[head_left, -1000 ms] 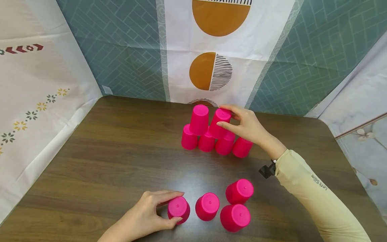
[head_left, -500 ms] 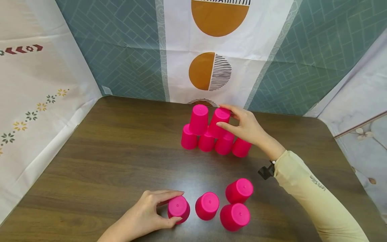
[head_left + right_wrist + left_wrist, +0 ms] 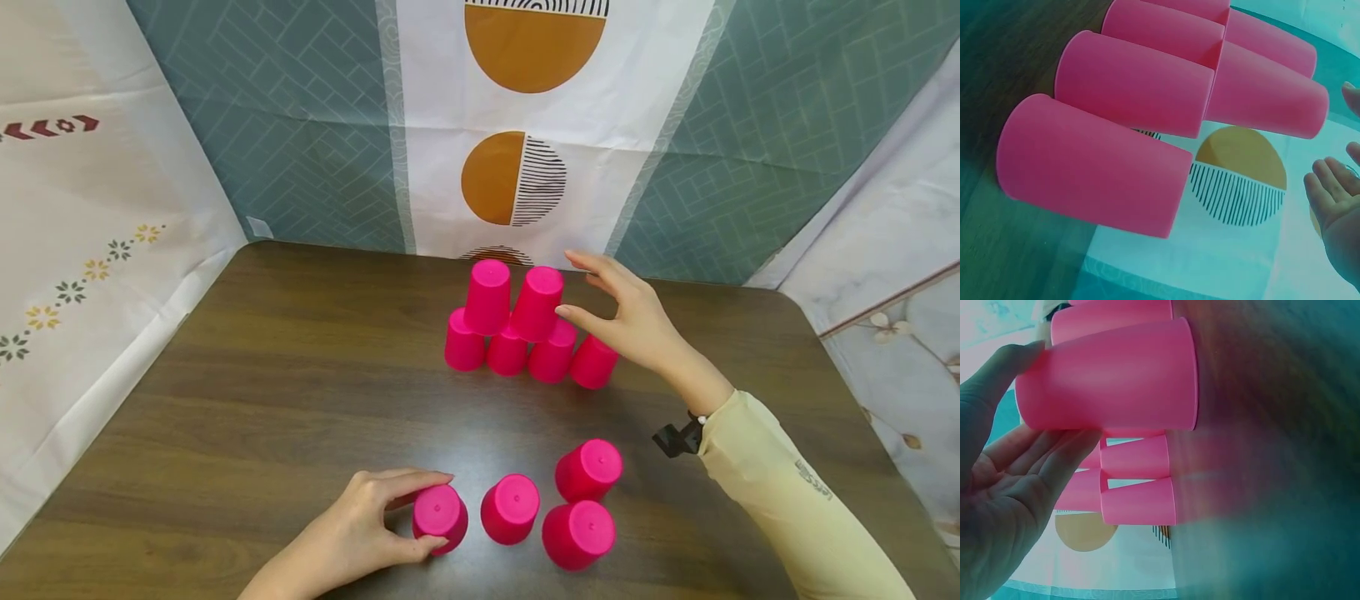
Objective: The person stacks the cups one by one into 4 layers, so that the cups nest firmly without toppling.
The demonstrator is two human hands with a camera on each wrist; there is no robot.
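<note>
Bright pink plastic cups (image 3: 525, 329) are showing a uniform, unpatterned pink against the dark brown wood-grain tabletop (image 3: 300, 400). Behind, a white cloth panel (image 3: 525, 125) is displaying ochre half-circles with black stripes, flanked by teal brick-patterned cloth (image 3: 300, 125). A pale yellow sleeve (image 3: 787, 492) is bearing small grey lettering.

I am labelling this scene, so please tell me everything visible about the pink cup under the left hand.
The pink cup is smooth, plain, plastic-looking and tapered. It stands upside down on the brown wooden table, leftmost of four loose cups near the front edge. The left hand grips its sides, thumb and fingers curled around it. Nothing else touches it.
</note>
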